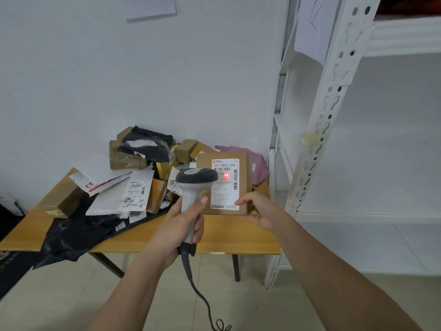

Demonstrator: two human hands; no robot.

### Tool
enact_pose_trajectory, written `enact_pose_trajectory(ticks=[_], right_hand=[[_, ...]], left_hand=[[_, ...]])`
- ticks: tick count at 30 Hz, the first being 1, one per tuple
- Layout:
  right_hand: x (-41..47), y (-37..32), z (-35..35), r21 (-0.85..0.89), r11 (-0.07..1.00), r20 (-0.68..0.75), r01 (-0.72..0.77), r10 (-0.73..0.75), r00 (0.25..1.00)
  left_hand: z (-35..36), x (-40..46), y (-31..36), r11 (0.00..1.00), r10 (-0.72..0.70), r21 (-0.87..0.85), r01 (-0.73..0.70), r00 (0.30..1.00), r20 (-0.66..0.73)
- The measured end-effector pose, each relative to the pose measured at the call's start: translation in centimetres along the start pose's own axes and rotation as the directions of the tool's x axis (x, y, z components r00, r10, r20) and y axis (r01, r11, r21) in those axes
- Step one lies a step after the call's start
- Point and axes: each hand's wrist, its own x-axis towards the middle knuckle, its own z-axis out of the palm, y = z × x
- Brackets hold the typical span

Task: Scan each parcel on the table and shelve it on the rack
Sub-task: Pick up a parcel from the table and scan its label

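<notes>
step in hand: i had the left hand wrapped round the grip of the corded barcode scanner, its head turned toward the label.
parcel being scanned: the right hand pinched the lower right corner of a brown cardboard box, held upright just above the desk's right end, label facing me.
scan: a red spot of light sat on the white shipping label, near the upper barcode; i judged the scan to be under way, though i could not tell whether it had registered.
done so far: the rack shelves in view showed no parcels, so i judged the job barely begun; the top shelf was mostly out of frame.
left to do: this box was not yet shelved, and a whole heap was still on the desk: a black poly bag atop taped brown cartons, a pink mailer behind the held box, a white mailer with printed labels, another black bag hanging over the front edge.
surface: a yellow wooden desk on dark folding legs, pushed against the wall.
room: a plain white wall with a sheet of paper stuck high up, a pale tiled floor, the white slotted metal rack just to the right of the desk, the scanner's cable trailing down toward the floor.
</notes>
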Motion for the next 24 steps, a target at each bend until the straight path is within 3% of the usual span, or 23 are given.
enact_pose_trajectory(ticks=[15,24], right_hand=[[1.2,-0.8,0.1,0.054,0.998,-0.009,0.018,-0.018,1.000],[0.7,-0.9,0.0,0.067,0.997,0.010,0.034,-0.034,0.999]], left_hand=[[1.2,-0.7,2.6,0.994,0.069,0.081,-0.068,0.998,-0.003],[1.9,-1.7,3.4,0.996,0.037,0.086,-0.034,0.999,-0.035]])
